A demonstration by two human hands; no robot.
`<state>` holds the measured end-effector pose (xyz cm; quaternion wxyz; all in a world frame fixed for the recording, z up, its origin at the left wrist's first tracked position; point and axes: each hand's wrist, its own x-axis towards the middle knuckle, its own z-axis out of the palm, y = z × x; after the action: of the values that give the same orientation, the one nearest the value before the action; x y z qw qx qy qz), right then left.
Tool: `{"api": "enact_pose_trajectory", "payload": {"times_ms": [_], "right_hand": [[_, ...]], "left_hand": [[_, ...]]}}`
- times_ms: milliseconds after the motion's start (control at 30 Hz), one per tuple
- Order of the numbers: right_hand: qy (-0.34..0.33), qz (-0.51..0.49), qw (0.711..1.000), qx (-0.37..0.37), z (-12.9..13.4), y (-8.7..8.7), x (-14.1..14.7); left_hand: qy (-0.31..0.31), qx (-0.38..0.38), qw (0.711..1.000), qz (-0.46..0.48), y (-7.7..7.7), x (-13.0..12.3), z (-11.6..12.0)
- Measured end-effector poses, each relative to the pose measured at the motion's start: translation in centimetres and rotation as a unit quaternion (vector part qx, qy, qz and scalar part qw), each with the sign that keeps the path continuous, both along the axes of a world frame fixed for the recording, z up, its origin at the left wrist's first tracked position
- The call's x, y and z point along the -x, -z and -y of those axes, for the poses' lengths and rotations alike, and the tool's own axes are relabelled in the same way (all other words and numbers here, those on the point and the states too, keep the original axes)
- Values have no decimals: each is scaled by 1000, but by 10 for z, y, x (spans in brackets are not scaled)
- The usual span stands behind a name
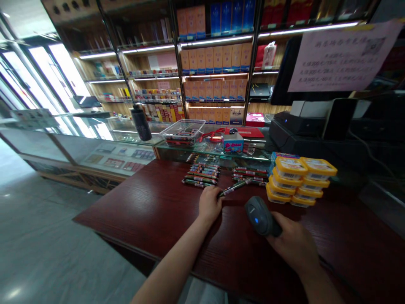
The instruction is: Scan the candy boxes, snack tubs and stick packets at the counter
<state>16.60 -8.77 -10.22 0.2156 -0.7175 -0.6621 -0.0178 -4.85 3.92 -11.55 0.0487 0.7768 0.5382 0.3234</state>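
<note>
- Left hand pinches a pen by its near end.
- Right hand wraps a scanner's handle.
- Pen rows lie beyond the left hand; yellow tubs stand beyond the right.

"元" on the pink sheet

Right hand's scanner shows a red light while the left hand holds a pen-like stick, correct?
No: the light is blue, not red, in the head view. The scanner is in the right hand and the left hand holds a pen-like stick.
</note>
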Motion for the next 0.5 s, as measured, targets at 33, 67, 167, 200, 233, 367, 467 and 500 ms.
{"api": "enact_pose_trajectory", "payload": {"times_ms": [33, 67, 167, 200, 233, 367, 467, 500], "right_hand": [[3, 8, 1000, -7, 0, 1, 0], [3, 12, 1000, -14, 0, 1, 0], [0, 11, 1000, -23, 0, 3, 1], [2, 9, 1000, -21, 0, 3, 1], [4, 7, 1000, -18, 0, 3, 1], [5, -1, 1000, -6, 0, 2, 2], [12, 9, 1000, -4, 0, 2, 3], [15, 14, 1000, -2, 0, 2, 3]], "left_hand": [[6, -6, 1000, -14, -3, 5, -2], [11, -11, 1000, -27, -8, 12, -6], [20, -20, 998, -59, -20, 43, -19], [24, -25, 997, -70, -24, 56, -24], [37, -26, 995, -85, -26, 70, -28], [12, -19, 992, -123, -20, 116, -37], [-49, -45, 992, -108, -9, 129, -35], [-62, -60, 991, -100, -6, 128, -34]]}}
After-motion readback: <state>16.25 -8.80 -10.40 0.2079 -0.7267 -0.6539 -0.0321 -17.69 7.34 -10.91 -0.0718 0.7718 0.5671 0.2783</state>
